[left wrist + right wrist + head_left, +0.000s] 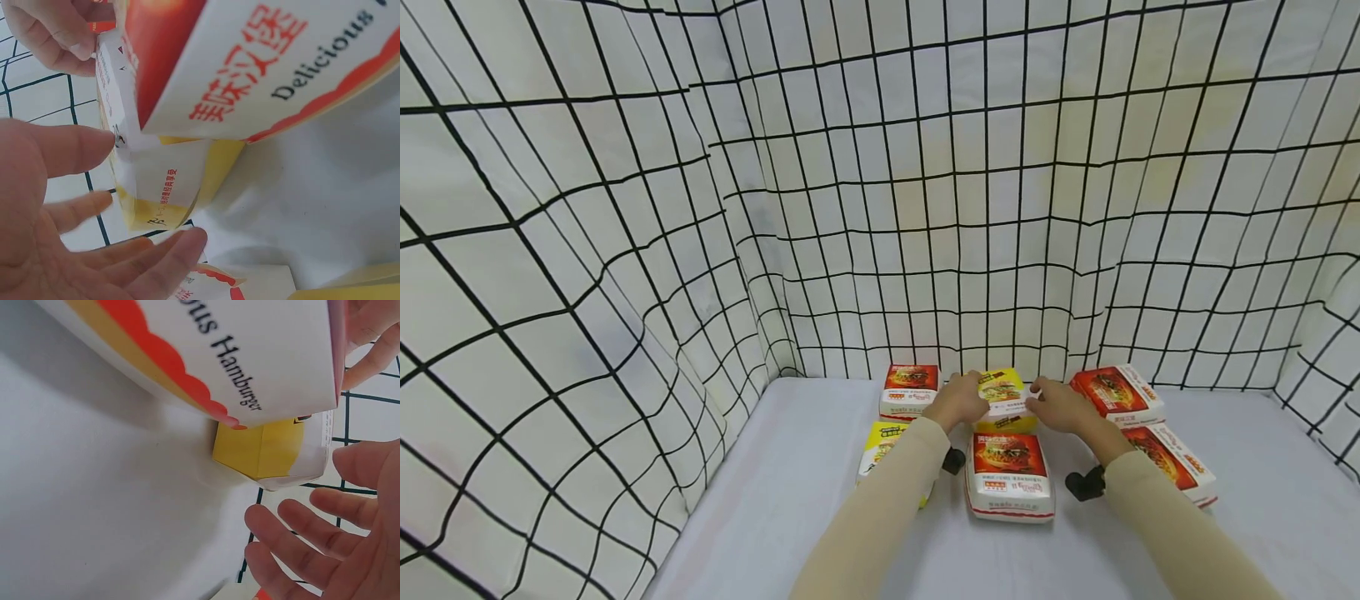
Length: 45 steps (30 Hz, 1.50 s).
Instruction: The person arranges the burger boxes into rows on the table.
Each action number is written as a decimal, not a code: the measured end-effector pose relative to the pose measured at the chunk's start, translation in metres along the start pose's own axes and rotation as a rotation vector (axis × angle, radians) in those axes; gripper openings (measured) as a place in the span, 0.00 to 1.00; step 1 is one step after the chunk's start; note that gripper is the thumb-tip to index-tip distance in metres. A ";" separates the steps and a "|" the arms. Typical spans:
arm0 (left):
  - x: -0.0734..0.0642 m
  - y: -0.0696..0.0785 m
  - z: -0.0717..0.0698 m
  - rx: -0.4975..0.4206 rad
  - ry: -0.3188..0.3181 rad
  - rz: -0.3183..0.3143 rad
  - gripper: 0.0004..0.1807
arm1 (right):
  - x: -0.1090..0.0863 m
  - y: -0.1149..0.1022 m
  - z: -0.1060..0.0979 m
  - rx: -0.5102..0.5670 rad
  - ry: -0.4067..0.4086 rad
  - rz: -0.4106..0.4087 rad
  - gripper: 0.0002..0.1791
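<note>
A yellow-and-white hamburger box (1002, 398) lies in the middle of the back row, between my two hands. My left hand (958, 402) is at its left side; in the left wrist view the fingers are spread and the thumb tip overlaps the box's edge. At the opposite side is my right hand (1060, 406), its fingers apart and loosely extended in the right wrist view, thumb by the upper edge. Directly in front lies a red-and-white hamburger box (1009, 475), which covers part of the yellow one in both wrist views.
Behind my left hand sits a red-and-white box (910, 390), and a yellow box (880, 446) is partly hidden under my left sleeve. Two more red-and-white boxes (1118, 393) stand at the right, one before the other. Black netting (955, 225) over white sheeting walls the table (752, 500).
</note>
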State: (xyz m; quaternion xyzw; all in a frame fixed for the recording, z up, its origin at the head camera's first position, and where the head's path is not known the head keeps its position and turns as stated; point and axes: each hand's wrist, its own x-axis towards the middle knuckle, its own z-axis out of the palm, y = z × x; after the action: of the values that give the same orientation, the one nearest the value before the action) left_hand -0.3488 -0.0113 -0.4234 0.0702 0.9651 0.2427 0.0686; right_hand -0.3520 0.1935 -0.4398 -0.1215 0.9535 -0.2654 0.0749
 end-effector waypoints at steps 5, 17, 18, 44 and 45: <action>-0.003 0.001 -0.002 -0.003 0.027 -0.031 0.30 | 0.001 0.001 0.002 0.032 0.000 0.012 0.27; -0.006 0.004 0.001 -0.003 0.018 -0.053 0.32 | 0.003 0.005 0.007 0.042 -0.046 0.048 0.32; -0.006 0.004 0.000 -0.002 0.015 -0.051 0.32 | 0.003 0.005 0.007 0.046 -0.049 0.051 0.33; 0.002 0.004 0.006 -0.042 -0.017 -0.078 0.35 | 0.003 0.003 0.008 0.079 -0.069 0.061 0.34; 0.002 0.004 0.005 -0.046 -0.018 -0.077 0.35 | 0.004 0.003 0.008 0.078 -0.069 0.061 0.34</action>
State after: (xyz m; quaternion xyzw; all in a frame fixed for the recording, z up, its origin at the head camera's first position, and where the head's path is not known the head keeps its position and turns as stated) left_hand -0.3497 -0.0049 -0.4263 0.0334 0.9606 0.2614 0.0879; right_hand -0.3546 0.1915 -0.4486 -0.0986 0.9426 -0.2955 0.1203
